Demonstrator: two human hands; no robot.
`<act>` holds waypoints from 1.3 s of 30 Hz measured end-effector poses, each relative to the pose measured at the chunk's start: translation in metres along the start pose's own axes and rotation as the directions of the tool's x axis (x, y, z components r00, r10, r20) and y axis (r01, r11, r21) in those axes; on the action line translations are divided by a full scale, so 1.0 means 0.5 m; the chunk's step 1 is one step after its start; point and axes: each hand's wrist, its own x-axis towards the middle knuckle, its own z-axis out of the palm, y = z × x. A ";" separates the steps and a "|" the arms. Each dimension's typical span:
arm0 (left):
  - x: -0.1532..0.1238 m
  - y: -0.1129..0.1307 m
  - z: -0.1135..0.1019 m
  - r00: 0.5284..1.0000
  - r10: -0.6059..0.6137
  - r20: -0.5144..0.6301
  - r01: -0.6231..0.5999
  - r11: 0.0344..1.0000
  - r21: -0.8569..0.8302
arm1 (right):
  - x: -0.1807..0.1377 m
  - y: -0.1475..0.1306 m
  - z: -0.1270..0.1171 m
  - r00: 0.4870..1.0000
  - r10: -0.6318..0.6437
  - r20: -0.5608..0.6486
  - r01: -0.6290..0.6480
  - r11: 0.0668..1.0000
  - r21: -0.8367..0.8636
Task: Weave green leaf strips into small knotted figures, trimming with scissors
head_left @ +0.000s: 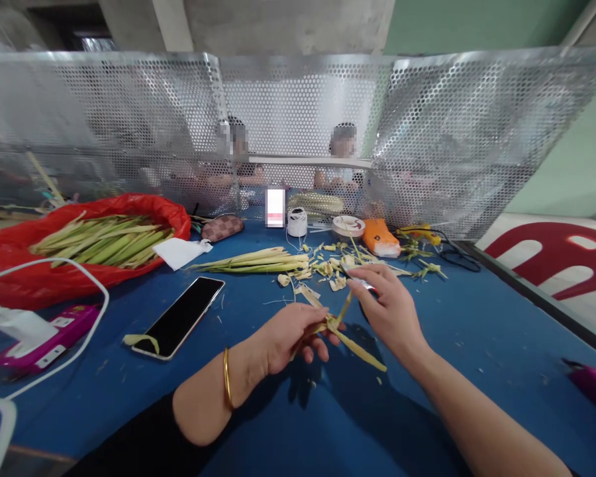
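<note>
Over the blue table, my left hand point(291, 334) is closed on a knotted piece of pale green leaf strips point(334, 323). Loose strip ends stick out from the knot, one upward and one to the lower right. My right hand point(390, 305) is closed around a small silver-and-red tool point(363, 285), mostly hidden by the fingers; its kind is unclear. The tool is close to the upright strip end. Just beyond both hands lie leaf scraps point(332, 268) and a bundle of long leaf strips point(258, 260).
At the left are a red plastic bag point(173, 212) of leaves, a phone point(181, 318) and a purple power strip point(69, 331) with a white cable. A thread spool point(297, 222), a tape roll point(348, 227) and an orange packet point(380, 237) stand before the perforated metal screen point(298, 99). People sit behind it.
</note>
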 end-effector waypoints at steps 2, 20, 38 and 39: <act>-0.001 -0.001 0.005 1.000 0.012 -0.001 -0.012 0.996 0.092 | -0.003 -0.008 0.001 0.981 -0.089 0.172 0.089 0.996 0.008; 0.004 -0.031 0.014 0.999 -0.007 -0.047 0.019 0.963 0.270 | -0.058 -0.034 0.054 0.866 0.367 0.340 -0.474 0.819 0.323; 0.005 0.003 0.002 0.917 0.301 -0.260 -0.368 0.891 -0.266 | -0.039 -0.038 0.040 0.784 0.357 0.508 -0.598 0.654 0.463; 0.005 0.000 0.005 0.915 0.312 -0.256 -0.378 0.886 -0.269 | -0.049 -0.049 0.045 0.763 0.334 0.554 -0.622 0.614 0.486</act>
